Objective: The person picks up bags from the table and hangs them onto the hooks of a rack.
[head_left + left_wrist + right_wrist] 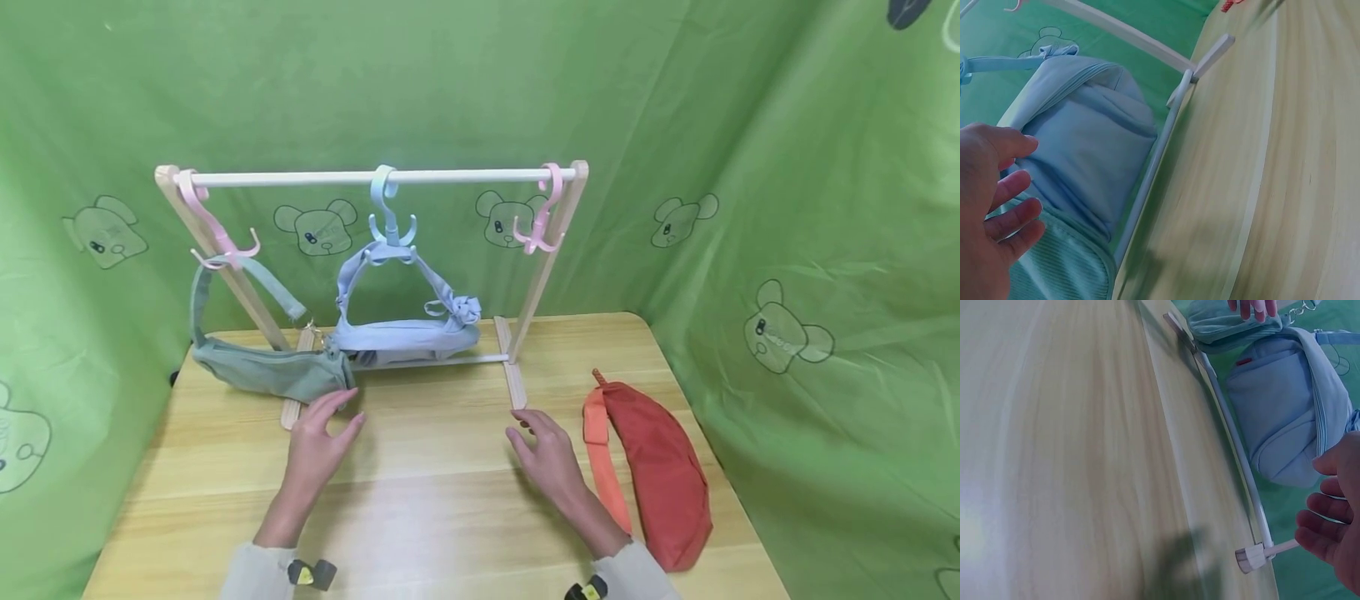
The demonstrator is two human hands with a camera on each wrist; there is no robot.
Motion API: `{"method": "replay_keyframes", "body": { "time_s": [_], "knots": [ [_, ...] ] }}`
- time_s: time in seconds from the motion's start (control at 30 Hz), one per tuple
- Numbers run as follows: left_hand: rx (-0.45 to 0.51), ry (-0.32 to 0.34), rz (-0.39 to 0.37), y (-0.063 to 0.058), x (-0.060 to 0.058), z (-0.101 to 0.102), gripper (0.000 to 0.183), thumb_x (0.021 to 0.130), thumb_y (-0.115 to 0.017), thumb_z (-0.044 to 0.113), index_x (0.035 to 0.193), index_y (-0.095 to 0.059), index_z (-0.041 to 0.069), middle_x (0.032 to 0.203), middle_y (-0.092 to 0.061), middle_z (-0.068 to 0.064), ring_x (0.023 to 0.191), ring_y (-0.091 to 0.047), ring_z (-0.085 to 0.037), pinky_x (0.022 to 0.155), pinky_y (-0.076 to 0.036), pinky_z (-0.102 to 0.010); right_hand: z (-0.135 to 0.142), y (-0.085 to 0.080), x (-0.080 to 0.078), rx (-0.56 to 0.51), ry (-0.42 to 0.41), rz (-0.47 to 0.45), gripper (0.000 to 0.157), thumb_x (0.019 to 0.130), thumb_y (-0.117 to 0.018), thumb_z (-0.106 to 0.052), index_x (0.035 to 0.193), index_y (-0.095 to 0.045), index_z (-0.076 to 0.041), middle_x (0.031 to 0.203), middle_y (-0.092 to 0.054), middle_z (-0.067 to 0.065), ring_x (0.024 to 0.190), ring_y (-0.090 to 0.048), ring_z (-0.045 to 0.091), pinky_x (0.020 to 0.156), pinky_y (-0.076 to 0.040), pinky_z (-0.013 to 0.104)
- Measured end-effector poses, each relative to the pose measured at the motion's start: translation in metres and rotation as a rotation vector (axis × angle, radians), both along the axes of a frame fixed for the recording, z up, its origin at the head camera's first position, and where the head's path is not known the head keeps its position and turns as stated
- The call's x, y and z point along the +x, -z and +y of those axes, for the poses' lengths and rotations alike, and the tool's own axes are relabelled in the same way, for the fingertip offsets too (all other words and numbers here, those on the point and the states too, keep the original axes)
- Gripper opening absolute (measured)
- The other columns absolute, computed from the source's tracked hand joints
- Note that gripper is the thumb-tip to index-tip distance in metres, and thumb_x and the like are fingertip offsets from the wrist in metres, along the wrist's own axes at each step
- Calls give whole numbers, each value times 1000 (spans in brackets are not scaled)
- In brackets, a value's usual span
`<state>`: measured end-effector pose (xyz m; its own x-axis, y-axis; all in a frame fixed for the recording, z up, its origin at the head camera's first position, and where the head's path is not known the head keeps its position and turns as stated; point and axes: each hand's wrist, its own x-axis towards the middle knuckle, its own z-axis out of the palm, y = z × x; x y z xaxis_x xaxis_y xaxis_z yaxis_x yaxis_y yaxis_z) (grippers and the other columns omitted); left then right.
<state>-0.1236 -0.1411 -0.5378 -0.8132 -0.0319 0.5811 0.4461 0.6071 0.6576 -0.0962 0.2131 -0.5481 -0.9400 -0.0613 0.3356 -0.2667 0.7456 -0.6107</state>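
A grey-green bag point(270, 372) hangs by its strap from the pink hook point(222, 242) at the rack's left end. Beside it a light blue bag point(405, 336) hangs from the blue hook point(390, 218) at mid-bar. My left hand point(321, 435) is just in front of the green bag's right end, fingers loosely bent and holding nothing; whether it touches the fabric I cannot tell. My right hand point(546, 457) hovers over the table near the rack's right foot, its relaxed fingers around nothing. On the table to its right lies a red bag point(660, 475) with an orange strap point(606, 467).
The rack has a white top bar point(300, 178), wooden side posts and a low rail point(465, 360). Another pink hook point(542, 218) at the right end bears no bag. Green cloth point(810, 208) surrounds the wooden table point(420, 508) at the back and sides.
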Motion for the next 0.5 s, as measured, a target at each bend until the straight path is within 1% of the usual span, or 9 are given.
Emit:
{"method": "replay_keyframes", "body": {
  "time_s": [0.07, 0.13, 0.23, 0.37, 0.5],
  "knots": [
    [-10, -4, -10, 0, 0, 3, 49, 72, -89, -2, 118, -74, -2, 118, -75, -22, 109, -71, -41, 109, -40, -8, 3, 1, 1, -11, 3, -1, 34, 93, -77, -13, 125, -71, -2, 117, -75, 16, 104, -73, 33, 87, -65, 44],
    [-16, -7, -19, -1, 1, 5, 49, 72, -89, 0, 119, -73, -2, 119, -75, -23, 109, -71, -41, 109, -46, -19, 5, 3, 2, -21, 8, -5, 35, 93, -77, -12, 126, -71, -1, 117, -74, 16, 103, -73, 34, 87, -65, 46],
    [-23, -3, -35, 0, 1, 8, 50, 73, -89, 0, 120, -72, -3, 120, -74, -23, 111, -71, -42, 105, -51, -36, 7, 6, 4, -37, 12, -16, 35, 93, -77, -12, 126, -70, 0, 119, -74, 18, 103, -72, 37, 86, -65, 48],
    [-23, 14, -60, 3, 2, 13, 50, 74, -89, 1, 121, -71, -3, 122, -74, -23, 113, -70, -42, 105, -52, -45, 11, 9, 5, -8, 40, -25, 34, 94, -77, -15, 125, -71, -1, 121, -73, 18, 104, -73, 35, 87, -65, 46],
    [-30, 32, -56, 6, 1, 20, 49, 75, -88, 2, 121, -71, -3, 122, -73, -23, 114, -69, -44, 104, -53, -52, 16, 13, 7, 32, 80, -6, 33, 93, -78, -14, 123, -71, -1, 120, -74, 18, 105, -73, 32, 89, -64, 45]
  ]
}}
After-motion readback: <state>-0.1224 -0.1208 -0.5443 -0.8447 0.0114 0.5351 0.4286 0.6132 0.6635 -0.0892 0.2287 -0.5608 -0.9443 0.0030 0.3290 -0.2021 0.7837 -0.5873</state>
